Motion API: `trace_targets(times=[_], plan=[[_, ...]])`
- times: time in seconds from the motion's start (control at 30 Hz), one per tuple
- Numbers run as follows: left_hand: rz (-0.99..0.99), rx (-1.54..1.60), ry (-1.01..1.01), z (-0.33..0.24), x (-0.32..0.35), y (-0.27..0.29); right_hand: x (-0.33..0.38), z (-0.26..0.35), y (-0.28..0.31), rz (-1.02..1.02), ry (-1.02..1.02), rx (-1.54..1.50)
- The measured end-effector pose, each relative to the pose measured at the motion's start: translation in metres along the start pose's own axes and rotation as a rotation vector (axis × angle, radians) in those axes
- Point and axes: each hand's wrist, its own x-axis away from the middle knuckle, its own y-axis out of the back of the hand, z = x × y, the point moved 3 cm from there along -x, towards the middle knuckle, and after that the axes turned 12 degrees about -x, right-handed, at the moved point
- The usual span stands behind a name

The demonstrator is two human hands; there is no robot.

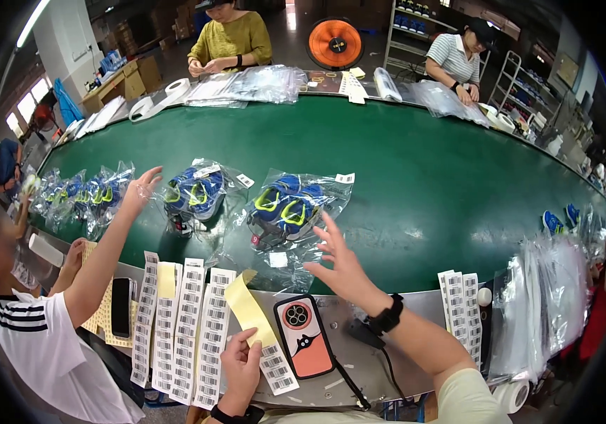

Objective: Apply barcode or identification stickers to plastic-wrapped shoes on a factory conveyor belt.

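My left hand (241,366) is low in the middle, with thumb and finger pinching a strip of barcode labels (252,311). The strip's upper part is bare yellow backing that curls at the far end; printed labels remain at its lower end. My right hand (345,265) is open, fingers spread, beside a clear bag holding a pair of blue shoes with lime-green trim (290,203). Whether its fingertips touch the plastic I cannot tell. A white label (278,260) shows on the near part of that bag, and a white tag (345,178) at its far corner.
Another bagged pair (197,191) lies left on the green belt (416,162), near a co-worker's outstretched hand (146,182). More label strips (184,318), a phone in an orange-and-white case (304,339) and a stack of clear bags (539,304) lie on the near metal ledge. Two people work across the belt.
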Motion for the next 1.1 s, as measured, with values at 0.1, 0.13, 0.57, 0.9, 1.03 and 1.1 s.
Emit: trace_targets(times=[0.1, 0.13, 0.57, 0.9, 1.03, 1.1], plan=[[-0.032, 0.017, -0.028, -0.008, 0.002, -0.002, -0.042, -0.04, -0.02, 0.075, 0.036, 0.247], [-0.058, 0.029, -0.04, -0.01, 0.0, -0.001, -0.058, -0.052, -0.023, 0.043, 0.068, 0.301], [-0.115, 0.126, 0.101, -0.032, 0.005, 0.01, -0.014, -0.002, 0.036, -0.224, -0.026, -0.536], [0.063, -0.266, -0.08, 0.01, 0.002, 0.0, 0.076, -0.045, 0.102, -0.534, 0.045, -0.568], [0.018, -0.208, 0.003, -0.003, 0.009, -0.004, 0.071, -0.047, 0.094, -0.437, -0.056, -0.533], [0.01, -0.208, 0.04, -0.009, 0.011, -0.003, 0.069, -0.049, 0.088, -0.428, -0.05, -0.474]])
